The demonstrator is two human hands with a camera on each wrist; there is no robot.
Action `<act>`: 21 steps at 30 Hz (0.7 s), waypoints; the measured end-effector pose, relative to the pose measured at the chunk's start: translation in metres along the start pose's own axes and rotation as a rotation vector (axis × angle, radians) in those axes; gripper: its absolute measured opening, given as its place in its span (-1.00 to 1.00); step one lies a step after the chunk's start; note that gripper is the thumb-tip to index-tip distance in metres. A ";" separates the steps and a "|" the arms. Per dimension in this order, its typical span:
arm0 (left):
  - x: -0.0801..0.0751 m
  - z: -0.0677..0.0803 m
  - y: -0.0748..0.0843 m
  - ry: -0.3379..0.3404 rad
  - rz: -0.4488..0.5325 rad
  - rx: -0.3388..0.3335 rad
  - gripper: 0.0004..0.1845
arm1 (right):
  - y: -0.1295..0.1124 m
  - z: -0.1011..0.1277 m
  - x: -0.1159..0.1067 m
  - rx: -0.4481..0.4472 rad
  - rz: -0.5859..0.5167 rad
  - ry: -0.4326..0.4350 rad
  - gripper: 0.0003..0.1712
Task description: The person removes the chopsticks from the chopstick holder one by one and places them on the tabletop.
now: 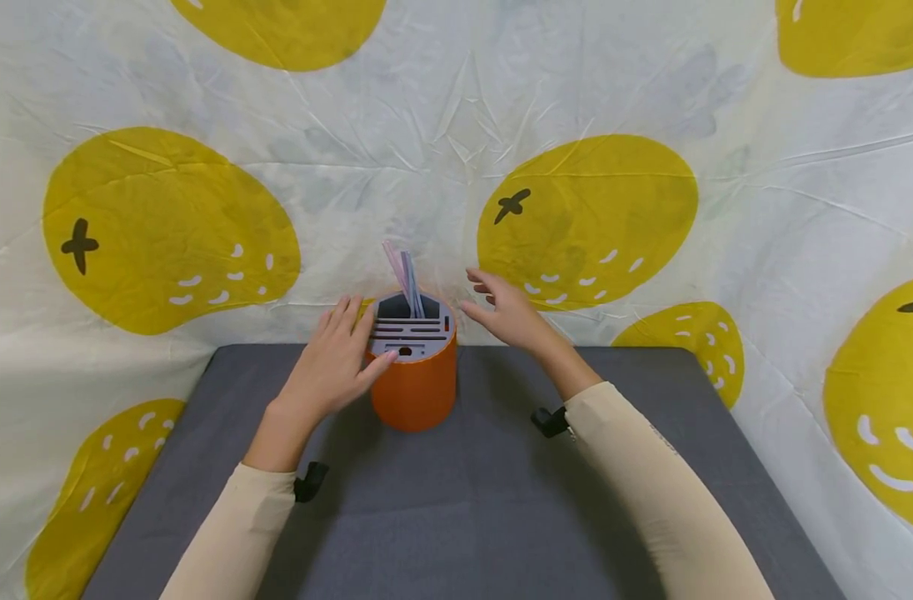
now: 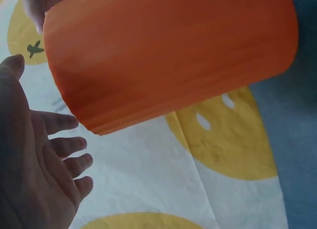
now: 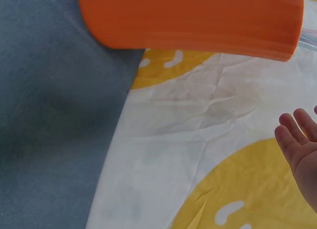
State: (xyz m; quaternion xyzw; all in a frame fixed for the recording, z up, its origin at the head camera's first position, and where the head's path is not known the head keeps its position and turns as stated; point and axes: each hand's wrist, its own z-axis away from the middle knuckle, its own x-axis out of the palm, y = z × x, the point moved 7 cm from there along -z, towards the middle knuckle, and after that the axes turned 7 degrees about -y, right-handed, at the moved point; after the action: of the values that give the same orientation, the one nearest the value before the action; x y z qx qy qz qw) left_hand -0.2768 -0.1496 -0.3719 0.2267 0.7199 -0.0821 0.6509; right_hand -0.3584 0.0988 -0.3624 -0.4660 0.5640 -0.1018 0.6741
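Note:
An orange round holder [image 1: 415,387] with a grey slotted top [image 1: 411,329] stands at the back of the grey table [image 1: 464,500]. Pink and blue sticks [image 1: 404,279] rise from one of its slots. My left hand [image 1: 335,362] lies flat beside the holder's left side, its thumb at the grey top and its fingers straight. The right hand [image 1: 505,312] hovers just right of the holder with its fingers spread, holding nothing. In the left wrist view the holder [image 2: 168,56] fills the top, and the left hand's open palm [image 2: 34,160] is at the left. In the right wrist view only the right hand's fingertips [image 3: 297,140] show below the holder [image 3: 193,19].
A white cloth with big yellow fruit prints [image 1: 584,217] hangs behind and around the table. Both arms wear beige sleeves [image 1: 651,492] with black wrist-strap mounts [image 1: 550,421]. Bare grey tabletop spreads in front of the holder.

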 end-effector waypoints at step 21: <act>0.015 -0.012 0.020 -0.071 -0.011 0.073 -0.11 | -0.025 -0.055 0.022 0.008 -0.040 0.004 -0.39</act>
State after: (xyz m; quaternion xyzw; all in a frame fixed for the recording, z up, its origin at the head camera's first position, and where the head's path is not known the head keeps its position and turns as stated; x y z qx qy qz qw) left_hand -0.2792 -0.1236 -0.3818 0.2432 0.6942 -0.1195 0.6668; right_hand -0.3878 0.0425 -0.3547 -0.4740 0.5556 -0.1186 0.6727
